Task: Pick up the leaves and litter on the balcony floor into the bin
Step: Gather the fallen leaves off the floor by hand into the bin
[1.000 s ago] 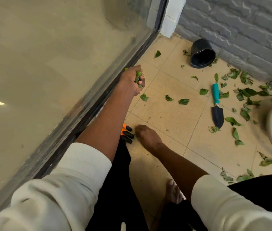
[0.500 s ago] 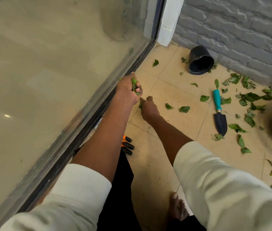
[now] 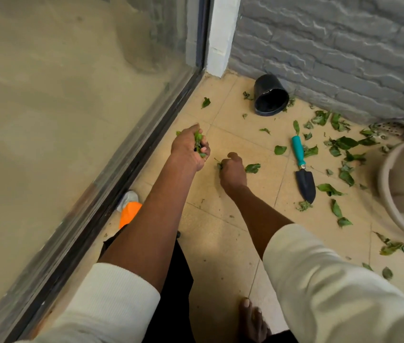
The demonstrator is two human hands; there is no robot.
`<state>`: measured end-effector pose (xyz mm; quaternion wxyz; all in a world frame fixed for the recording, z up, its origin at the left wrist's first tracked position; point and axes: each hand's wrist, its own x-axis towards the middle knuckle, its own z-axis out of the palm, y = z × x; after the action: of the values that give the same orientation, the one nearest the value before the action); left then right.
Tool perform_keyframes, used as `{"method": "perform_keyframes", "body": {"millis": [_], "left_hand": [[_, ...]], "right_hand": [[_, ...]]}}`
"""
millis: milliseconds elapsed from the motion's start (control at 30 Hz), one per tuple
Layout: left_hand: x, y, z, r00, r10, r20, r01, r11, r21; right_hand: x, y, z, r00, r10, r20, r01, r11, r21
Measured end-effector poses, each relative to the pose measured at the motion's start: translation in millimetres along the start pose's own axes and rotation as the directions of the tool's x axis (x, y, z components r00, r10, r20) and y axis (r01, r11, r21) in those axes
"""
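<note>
Leaves are the work here: a gathered bunch (image 3: 199, 144) sits in the curled left hand (image 3: 189, 147), and the right hand (image 3: 232, 169) pinches another leaf (image 3: 219, 165) low at the floor. One leaf (image 3: 252, 168) lies just right of that hand; many more (image 3: 339, 144) scatter farther right, around the trowel (image 3: 302, 169) and toward the bin (image 3: 391, 194) (only its rim shows). Judged from this, collecting is early, with most leaves left.
</note>
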<state>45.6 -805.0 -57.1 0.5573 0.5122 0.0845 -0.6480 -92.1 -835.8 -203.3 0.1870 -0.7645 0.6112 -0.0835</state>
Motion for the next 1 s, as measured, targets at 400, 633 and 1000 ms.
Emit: {"method": "perform_keyframes", "body": {"millis": [400,633,1000], "left_hand": [[15,-35,31,0.997,-0.072,0.031,0.071,0.997,0.043],[18,-51,46,0.995,-0.099,0.03,0.097,0.992,0.076],[20,-82,66,0.986,-0.16,0.04,0.152,0.976,0.158]], "right_hand": [[-39,34,-6,0.989,-0.143,0.041,0.146,0.984,-0.098],[18,76,-28,0.983,0.144,0.116,-0.127,0.981,-0.145],[-86,93,-8,0.997,-0.017,-0.082,0.007,0.993,-0.119]]}}
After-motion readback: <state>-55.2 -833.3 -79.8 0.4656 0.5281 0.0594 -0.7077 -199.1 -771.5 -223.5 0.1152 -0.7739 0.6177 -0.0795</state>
